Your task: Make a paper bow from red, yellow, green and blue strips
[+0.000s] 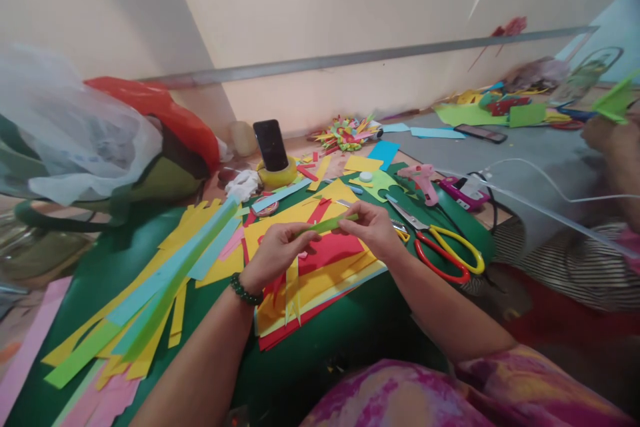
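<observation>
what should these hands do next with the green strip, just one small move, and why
Probably fold the green strip by bringing its right end toward the left hand: the strip is stretched between that hand and the right hand, so both already have a grip for folding.

The strip (330,223) is above sheets (325,278), left of scissors (421,224).

Both forearms (213,340) reach forward, hands (280,250) near each other, fingers (369,211) pinched.
</observation>
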Action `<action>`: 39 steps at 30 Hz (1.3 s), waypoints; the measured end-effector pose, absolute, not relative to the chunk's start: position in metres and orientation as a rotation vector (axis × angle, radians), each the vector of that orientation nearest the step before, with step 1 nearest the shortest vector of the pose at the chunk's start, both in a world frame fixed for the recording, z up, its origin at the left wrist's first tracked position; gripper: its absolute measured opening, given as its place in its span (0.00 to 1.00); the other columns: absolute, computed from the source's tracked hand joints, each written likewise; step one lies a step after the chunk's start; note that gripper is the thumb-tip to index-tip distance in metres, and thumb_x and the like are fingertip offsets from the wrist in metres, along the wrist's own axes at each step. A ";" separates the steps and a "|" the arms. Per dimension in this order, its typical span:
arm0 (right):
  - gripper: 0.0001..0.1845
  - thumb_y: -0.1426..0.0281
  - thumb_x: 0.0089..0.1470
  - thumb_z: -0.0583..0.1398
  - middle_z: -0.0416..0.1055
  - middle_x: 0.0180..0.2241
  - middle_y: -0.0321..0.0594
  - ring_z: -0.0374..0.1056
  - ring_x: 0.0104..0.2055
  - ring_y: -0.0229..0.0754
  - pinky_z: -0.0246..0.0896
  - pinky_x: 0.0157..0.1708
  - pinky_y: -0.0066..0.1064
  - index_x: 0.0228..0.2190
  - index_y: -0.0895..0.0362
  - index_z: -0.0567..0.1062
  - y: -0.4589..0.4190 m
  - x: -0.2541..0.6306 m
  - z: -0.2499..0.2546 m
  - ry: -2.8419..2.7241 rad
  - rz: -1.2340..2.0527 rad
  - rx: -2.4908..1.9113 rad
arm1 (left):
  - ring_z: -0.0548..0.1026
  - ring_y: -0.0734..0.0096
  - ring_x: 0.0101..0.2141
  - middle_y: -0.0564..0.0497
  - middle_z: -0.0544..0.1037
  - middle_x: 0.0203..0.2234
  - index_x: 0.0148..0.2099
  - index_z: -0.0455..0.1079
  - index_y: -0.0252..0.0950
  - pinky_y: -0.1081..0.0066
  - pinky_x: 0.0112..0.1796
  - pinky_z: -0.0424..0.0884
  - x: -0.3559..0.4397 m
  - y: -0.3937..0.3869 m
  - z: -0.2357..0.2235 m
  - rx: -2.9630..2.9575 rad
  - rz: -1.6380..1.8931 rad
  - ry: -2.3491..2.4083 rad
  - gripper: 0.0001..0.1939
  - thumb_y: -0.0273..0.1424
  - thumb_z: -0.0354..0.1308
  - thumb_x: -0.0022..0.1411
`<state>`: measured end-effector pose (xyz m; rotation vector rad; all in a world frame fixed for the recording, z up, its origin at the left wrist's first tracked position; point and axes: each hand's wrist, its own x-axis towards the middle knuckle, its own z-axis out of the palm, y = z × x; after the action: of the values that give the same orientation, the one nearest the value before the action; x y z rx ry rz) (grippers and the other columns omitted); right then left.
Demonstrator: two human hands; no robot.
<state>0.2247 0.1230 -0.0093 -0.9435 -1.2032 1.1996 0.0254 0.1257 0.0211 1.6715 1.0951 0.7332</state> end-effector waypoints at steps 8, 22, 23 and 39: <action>0.23 0.60 0.36 0.71 0.73 0.21 0.30 0.77 0.25 0.42 0.71 0.28 0.30 0.29 0.54 0.67 0.123 0.226 -0.006 -1.140 1.176 -1.018 | 0.80 0.65 0.27 0.47 0.81 0.24 0.30 0.76 0.35 0.72 0.29 0.73 0.027 0.125 0.021 1.701 0.682 1.046 0.15 0.43 0.62 0.55; 0.27 0.57 0.37 0.71 0.74 0.20 0.31 0.76 0.25 0.42 0.69 0.28 0.29 0.34 0.55 0.67 0.121 0.228 -0.004 -1.112 1.188 -0.996 | 0.81 0.66 0.28 0.43 0.83 0.30 0.31 0.74 0.33 0.71 0.31 0.77 0.030 0.125 0.019 1.620 0.608 1.020 0.23 0.51 0.59 0.57; 0.27 0.57 0.37 0.71 0.74 0.20 0.31 0.76 0.25 0.42 0.69 0.28 0.29 0.35 0.55 0.67 0.121 0.228 -0.004 -1.107 1.189 -0.991 | 0.81 0.66 0.28 0.43 0.83 0.30 0.31 0.74 0.33 0.71 0.31 0.77 0.030 0.125 0.019 1.612 0.602 1.024 0.23 0.51 0.58 0.57; 0.26 0.58 0.36 0.71 0.68 0.15 0.26 0.75 0.23 0.42 0.69 0.29 0.33 0.34 0.55 0.68 0.122 0.231 -0.006 -1.145 1.179 -1.025 | 0.81 0.65 0.31 0.44 0.83 0.29 0.33 0.76 0.32 0.71 0.34 0.76 0.026 0.126 0.024 1.687 0.544 1.003 0.20 0.47 0.58 0.58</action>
<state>0.2311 0.1217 -0.0064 -1.0250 -1.1446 1.1795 0.0259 0.1257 0.0241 1.6873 1.0028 0.5437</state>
